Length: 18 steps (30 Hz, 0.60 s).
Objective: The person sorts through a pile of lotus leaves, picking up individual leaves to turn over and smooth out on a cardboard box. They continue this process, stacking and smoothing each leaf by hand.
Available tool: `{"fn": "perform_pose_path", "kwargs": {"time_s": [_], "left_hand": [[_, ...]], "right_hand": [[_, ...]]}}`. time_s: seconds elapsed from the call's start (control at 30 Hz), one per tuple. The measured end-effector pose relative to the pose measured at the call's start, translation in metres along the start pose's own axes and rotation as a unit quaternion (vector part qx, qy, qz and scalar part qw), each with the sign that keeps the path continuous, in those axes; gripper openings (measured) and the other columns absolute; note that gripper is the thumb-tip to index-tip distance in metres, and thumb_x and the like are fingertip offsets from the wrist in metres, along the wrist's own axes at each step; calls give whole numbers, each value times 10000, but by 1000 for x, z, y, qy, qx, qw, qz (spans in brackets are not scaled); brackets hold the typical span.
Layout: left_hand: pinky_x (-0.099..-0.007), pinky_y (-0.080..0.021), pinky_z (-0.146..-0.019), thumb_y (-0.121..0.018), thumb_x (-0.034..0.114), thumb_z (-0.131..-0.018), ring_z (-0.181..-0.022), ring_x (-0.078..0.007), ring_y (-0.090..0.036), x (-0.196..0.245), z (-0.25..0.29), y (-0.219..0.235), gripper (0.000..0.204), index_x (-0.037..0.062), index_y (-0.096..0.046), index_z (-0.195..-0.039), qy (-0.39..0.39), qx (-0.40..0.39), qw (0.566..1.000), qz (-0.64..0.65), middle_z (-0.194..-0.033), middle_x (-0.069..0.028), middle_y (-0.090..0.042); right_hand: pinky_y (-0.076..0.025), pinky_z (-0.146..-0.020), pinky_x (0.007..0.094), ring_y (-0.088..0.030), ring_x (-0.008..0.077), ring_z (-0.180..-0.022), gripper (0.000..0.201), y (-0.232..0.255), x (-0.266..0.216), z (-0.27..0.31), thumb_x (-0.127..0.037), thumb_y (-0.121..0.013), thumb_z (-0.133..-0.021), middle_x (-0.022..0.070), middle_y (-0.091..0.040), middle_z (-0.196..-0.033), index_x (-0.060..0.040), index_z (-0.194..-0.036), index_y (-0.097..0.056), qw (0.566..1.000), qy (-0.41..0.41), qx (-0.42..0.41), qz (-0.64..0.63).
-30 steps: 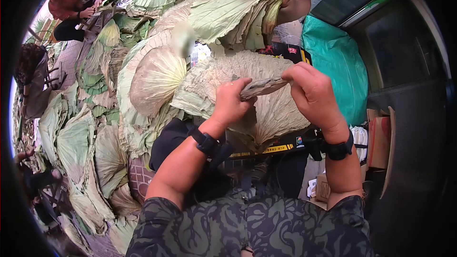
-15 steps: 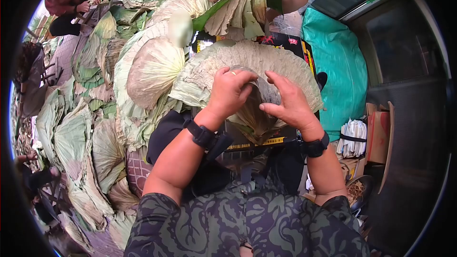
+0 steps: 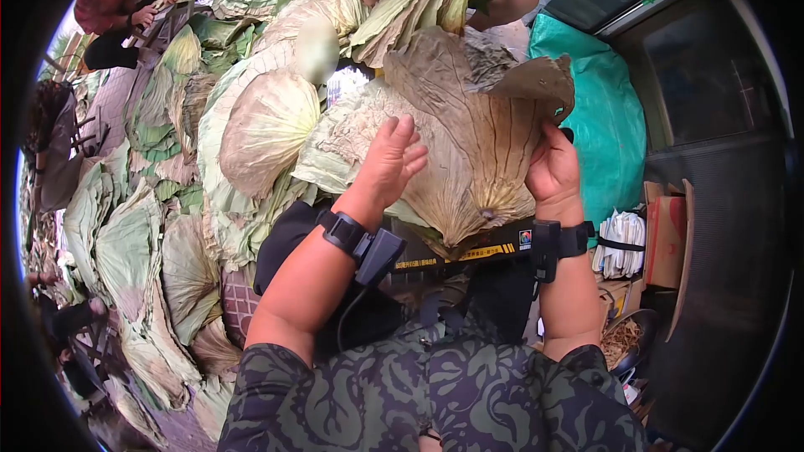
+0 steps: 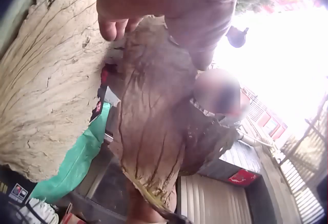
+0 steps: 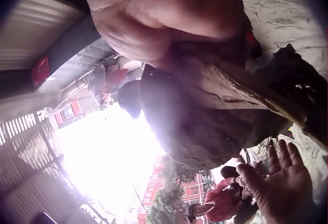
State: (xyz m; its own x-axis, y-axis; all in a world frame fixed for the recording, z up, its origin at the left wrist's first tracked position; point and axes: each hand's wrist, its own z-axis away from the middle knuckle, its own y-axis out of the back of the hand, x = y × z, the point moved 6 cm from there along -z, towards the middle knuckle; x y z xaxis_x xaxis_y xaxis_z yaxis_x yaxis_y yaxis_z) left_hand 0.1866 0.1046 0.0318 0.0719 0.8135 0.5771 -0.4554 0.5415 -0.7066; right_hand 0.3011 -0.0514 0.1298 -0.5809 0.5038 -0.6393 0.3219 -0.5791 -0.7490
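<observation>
The right hand point(image 3: 551, 174) pinches the brown dried leaf point(image 3: 469, 142) upright above the leaf stack point(image 3: 352, 138), the left hand point(image 3: 392, 159) flat and released against it; such brittle tissue could tear along its veins if pressed harder.

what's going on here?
A person is handling a dried brown leaf over a pile of pale leaves. The right hand grips the leaf's right edge and holds it up. The left hand lies open with straight fingers against its left side. Other people sit around more leaf stacks.
</observation>
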Motion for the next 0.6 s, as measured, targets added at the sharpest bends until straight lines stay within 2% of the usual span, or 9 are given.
{"fn": "perform_pose_path", "kwargs": {"time_s": [0.07,0.13,0.2,0.23,0.27,0.33,0.37,0.53,0.6], "left_hand": [[-483,-339,-964,-607,554,-742,-1224,-380,-326,-32,0,-10,974,76,-60,-1390,106,-31,992,53,-1391,-251,-176],[-466,-387,-915,-592,443,-813,-1134,-343,-441,-54,-2,-22,733,118,-226,-1359,157,-147,967,136,-1313,-209,-361],[-476,-387,-922,-596,379,-822,-1128,-330,-455,-60,-3,-21,648,87,-297,-1317,140,-135,975,107,-1272,-197,-412],[-487,-387,-928,-600,315,-831,-1122,-317,-469,-59,-4,-21,563,56,-367,-1274,119,-127,982,79,-1231,-185,-463],[-487,-387,-928,-600,315,-831,-1122,-317,-469,-59,-5,-21,563,56,-367,-1274,123,-124,982,75,-1231,-185,-463],[-438,-463,-823,-566,185,-849,-972,-287,-559,-49,-9,-8,328,38,-477,-1129,51,-3,999,-3,-1066,-134,-568],[-384,-492,-708,-559,168,-851,-867,-243,-585,-48,-7,-2,282,28,-478,-1083,83,43,994,-63,-1010,-111,-574],[-370,-494,-643,-553,179,-858,-773,-224,-597,-61,-3,2,298,31,-465,-1101,168,57,965,-191,-968,-93,-583],[-378,-500,-640,-550,187,-861,-765,-228,-601,-68,-1,-2,304,34,-459,-1107,199,37,954,-220,-966,-93,-583]], "right_hand": [[-320,-1013,445,-433,273,-1185,386,30,18,0,-151,-376,-911,134,-434,-1299,0,-1266,-367,994,-29,110,-3],[-372,-966,462,-470,299,-1141,350,61,44,-1,-133,-378,-907,138,-462,-1265,1,-1230,-397,988,-89,80,-94],[-465,-853,468,-527,315,-1059,319,85,63,6,-123,-382,-904,143,-493,-1207,-20,-1204,-414,976,-85,198,42],[-465,-853,468,-527,315,-1059,319,86,66,8,-123,-382,-904,143,-493,-1207,-20,-1204,-414,975,-85,200,37],[-497,-746,444,-562,301,-974,285,90,68,11,-121,-397,-896,130,-520,-1145,-39,-1167,-432,967,-85,227,78],[-528,-638,420,-597,287,-890,252,99,68,14,-120,-412,-888,117,-547,-1084,-58,-1130,-450,956,-88,255,117],[-521,-589,400,-604,254,-828,194,104,63,14,-113,-437,-880,96,-562,-1008,-66,-1067,-461,945,-76,261,180],[-472,-450,337,-596,175,-665,108,111,51,14,-97,-479,-856,45,-579,-873,-82,-962,-469,910,-34,263,319],[-494,-528,355,-601,208,-765,204,121,66,20,-73,-510,-825,79,-573,-982,-58,-1027,-481,914,-154,293,233]]}}
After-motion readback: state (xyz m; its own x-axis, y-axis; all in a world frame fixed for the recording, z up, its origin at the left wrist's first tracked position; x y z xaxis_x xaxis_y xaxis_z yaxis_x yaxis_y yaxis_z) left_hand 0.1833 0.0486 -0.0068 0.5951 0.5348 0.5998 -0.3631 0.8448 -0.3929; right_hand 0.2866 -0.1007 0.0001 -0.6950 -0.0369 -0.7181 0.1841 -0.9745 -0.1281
